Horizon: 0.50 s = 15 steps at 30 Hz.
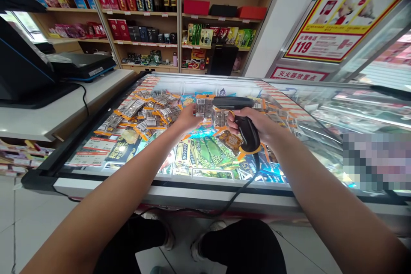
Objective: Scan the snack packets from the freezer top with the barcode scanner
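Observation:
My right hand (pixel 247 122) is wrapped round the grip of a black barcode scanner (pixel 250 135), its head pointing left and its cable trailing down over the freezer's front edge. Pinched in my left hand (pixel 189 117) is a small snack packet (pixel 204 107) with orange ends and a printed barcode label, held upright in front of the scanner head. To the left, a heap of similar snack packets (pixel 150 113) lies on the glass lid of a chest freezer (pixel 154 78). More orange-edged packets (pixel 279 115) lie to the right, partly behind my right hand.
Under the glass lie colourful frozen-treat packages (pixel 208 152). On the left a counter (pixel 112 81) carries a flat black scale (pixel 83 66) and a dark screen device (pixel 22 64). Shelves (pixel 144 13) with bottles and boxes stand behind. The scanner cable (pixel 237 195) hangs before my legs.

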### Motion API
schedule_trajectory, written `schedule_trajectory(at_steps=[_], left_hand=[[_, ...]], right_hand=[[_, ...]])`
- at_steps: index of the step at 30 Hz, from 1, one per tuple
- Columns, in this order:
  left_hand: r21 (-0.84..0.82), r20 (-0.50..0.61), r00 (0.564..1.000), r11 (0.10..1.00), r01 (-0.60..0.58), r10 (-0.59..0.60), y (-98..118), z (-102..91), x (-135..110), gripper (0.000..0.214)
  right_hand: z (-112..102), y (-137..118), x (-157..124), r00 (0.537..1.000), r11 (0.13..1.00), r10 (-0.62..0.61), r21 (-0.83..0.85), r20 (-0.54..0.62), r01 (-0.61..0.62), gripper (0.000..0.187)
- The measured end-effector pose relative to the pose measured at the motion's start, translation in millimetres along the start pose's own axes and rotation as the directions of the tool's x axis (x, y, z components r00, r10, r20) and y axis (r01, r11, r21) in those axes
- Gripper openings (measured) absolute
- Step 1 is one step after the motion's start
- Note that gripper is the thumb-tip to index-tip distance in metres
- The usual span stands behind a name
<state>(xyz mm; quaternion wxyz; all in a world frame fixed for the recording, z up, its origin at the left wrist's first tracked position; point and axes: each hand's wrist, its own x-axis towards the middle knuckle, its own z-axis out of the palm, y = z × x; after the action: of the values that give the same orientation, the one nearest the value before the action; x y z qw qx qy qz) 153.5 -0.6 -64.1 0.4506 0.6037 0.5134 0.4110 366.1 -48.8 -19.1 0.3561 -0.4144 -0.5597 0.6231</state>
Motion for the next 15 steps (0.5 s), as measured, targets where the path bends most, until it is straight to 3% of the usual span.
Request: schedule_trajectory(at_steps=[4,7,9,12,15], left_hand=[[0.053,0.012,0.999,0.998,-0.031,0.030,3.2,-4.5,0.6,0.024],[0.223,-0.086,0.988,0.969,-0.106,0.128,10.9,-22.7,0.9,0.025],[0.348,-0.172,0.958,0.924,-0.160,0.231,14.6,-42.4,1.9,0.033],[0.566,-0.300,0.910,0.821,-0.072,0.286,14.5,-75.1,4.7,0.038],[0.717,-0.331,0.909,0.694,0.067,0.255,10.6,-95.5,6.1,0.040]], right_hand=[[-1.2,-0.2,0.0,0.999,1.000,-0.025,0.006,-0.037,0.025,0.019],[-5.2,-1.6,-0.8,0.986,0.996,-0.052,-0.080,-0.156,0.040,0.015],[-9.3,-3.3,-2.6,0.978,0.975,-0.050,-0.222,-0.205,0.003,0.019],[-16.5,-5.1,-6.2,0.979,0.874,-0.043,-0.483,-0.200,-0.060,0.025],[-21.7,-4.9,-8.3,0.980,0.752,-0.044,-0.652,-0.192,-0.094,0.029]])
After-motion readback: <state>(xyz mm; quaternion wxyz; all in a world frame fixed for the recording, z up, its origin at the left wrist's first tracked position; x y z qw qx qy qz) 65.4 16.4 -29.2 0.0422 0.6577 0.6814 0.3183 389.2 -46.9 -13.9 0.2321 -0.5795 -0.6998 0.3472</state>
